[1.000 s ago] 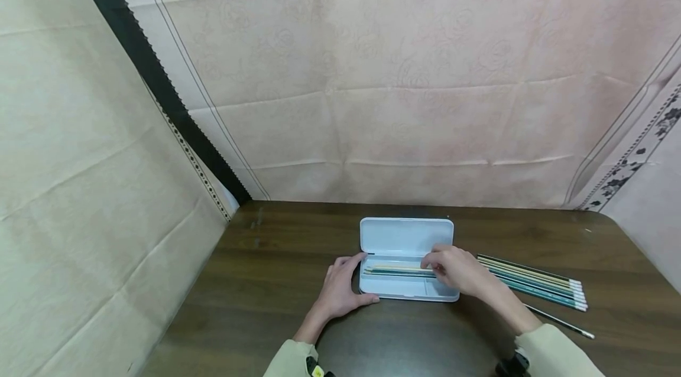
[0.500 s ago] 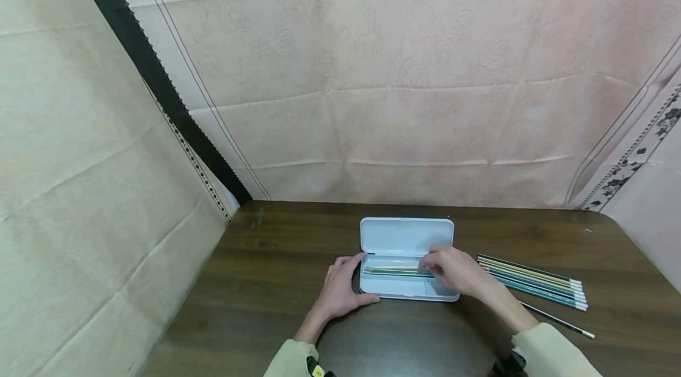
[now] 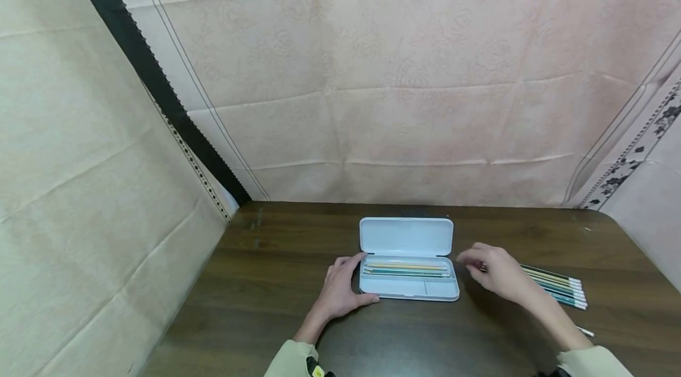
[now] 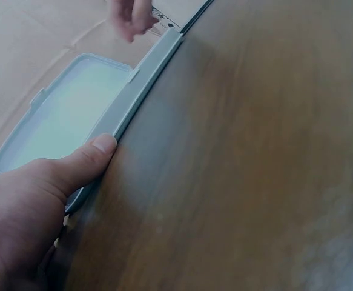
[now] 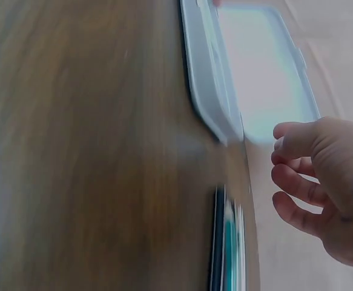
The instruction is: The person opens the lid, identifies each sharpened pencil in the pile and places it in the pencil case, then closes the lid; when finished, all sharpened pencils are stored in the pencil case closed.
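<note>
A light blue pencil case (image 3: 391, 289) lies with its lid (image 3: 407, 236) raised toward the back. Several pencils (image 3: 407, 271) lie lengthwise in its long compartment. My left hand (image 3: 339, 289) holds the case's left end, the thumb on the front edge and the fingers toward the back; the thumb (image 4: 91, 159) shows in the left wrist view. Just right of the case, my right hand (image 3: 497, 273) hovers with loosely bent fingers and nothing between them. It partly covers a row of green, yellow and black pencils (image 3: 561, 288) on the table.
A single pencil (image 3: 586, 332) lies nearer the front right, mostly hidden by the right forearm. The brown wooden table (image 3: 266, 306) ends at a pale cloth (image 3: 415, 99) hanging behind it and at the sides.
My right hand has let go of a pencil in the case and moved right, out over the left ends of the loose pencils. The left hand has stayed on the case.
</note>
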Motion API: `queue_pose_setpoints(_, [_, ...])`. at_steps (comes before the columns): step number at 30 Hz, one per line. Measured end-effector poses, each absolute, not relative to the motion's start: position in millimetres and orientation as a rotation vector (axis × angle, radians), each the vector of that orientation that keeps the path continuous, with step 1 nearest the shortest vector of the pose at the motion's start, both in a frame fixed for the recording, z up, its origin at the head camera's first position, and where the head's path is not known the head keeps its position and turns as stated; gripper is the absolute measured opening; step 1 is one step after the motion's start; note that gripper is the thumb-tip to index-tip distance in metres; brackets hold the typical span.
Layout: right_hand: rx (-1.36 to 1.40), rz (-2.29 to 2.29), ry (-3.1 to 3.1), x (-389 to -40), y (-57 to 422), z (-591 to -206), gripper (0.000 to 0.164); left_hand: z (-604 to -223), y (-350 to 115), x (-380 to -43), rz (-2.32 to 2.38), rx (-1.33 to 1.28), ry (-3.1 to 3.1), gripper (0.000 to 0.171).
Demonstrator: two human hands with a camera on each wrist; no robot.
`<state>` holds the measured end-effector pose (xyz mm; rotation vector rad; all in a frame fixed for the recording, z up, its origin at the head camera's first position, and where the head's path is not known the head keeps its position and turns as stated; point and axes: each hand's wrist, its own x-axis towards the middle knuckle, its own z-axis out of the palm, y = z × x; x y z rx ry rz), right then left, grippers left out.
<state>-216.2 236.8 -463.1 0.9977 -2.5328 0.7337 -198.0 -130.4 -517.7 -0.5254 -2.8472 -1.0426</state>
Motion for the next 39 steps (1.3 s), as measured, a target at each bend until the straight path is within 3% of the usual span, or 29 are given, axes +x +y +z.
queue_pose_setpoints(18, [0.749,0.524,-2.427,-171.0,355.0,-499.6,0.048,-520.3,-130.7,-199.0,-1.029,-0.52,-2.849,0.094])
queue_pose_setpoints(39, [0.632,0.399,-2.477,-163.3,375.7,-510.8,0.047,-517.5,-130.3,-197.3,-1.026,-0.537,-2.837,0.093])
